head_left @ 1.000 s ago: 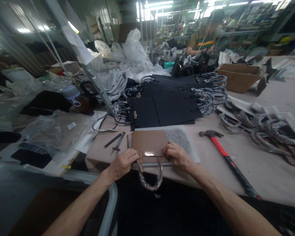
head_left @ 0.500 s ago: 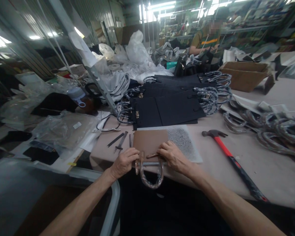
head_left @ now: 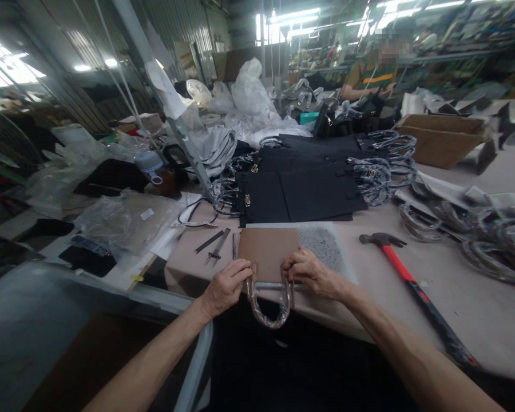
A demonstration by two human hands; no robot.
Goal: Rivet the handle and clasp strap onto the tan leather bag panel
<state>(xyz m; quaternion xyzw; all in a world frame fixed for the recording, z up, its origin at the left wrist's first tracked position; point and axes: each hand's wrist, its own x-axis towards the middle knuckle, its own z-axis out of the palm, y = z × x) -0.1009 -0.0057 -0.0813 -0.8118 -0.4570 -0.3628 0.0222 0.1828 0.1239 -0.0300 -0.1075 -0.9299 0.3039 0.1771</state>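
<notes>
Pinching the brown bag (head_left: 268, 250) by its near corners, our left hand (head_left: 225, 288) and right hand (head_left: 312, 272) flank the handle (head_left: 273, 324) facing us.

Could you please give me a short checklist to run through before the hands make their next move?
1. Left hand has a grip at the near left corner of the brown panel: ok.
2. Right hand is at the near right corner, by the handle: ok.
3. Handle wrapped in clear plastic: ok.
4. Hammer lies apart from the panel: ok.
5. Slim rod clear of the panel: cannot tell; it lies close to the left edge.
6. Panel's underside: cannot tell; hidden.
</notes>
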